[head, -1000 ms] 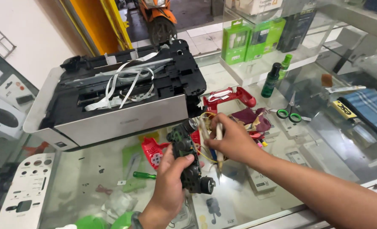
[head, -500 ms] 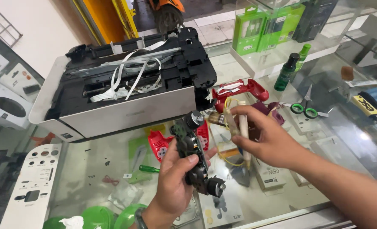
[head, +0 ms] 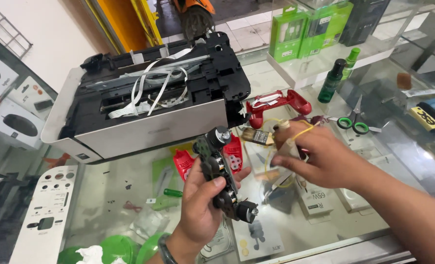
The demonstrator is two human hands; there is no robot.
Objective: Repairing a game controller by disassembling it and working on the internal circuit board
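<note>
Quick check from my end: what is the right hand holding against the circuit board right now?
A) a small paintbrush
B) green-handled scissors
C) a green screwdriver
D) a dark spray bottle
A: the right hand grips a small paintbrush, its bristles pointing toward the circuit board held up by the left hand; the scissors, screwdriver and spray bottle lie untouched on the glass counter.

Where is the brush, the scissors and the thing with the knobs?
brush (head: 257, 137), head view, on its bristles near the metal band.
scissors (head: 353, 123), head view, on the green handles.
circuit board (head: 216, 168), head view, on its middle, above the left hand's fingers.
</note>
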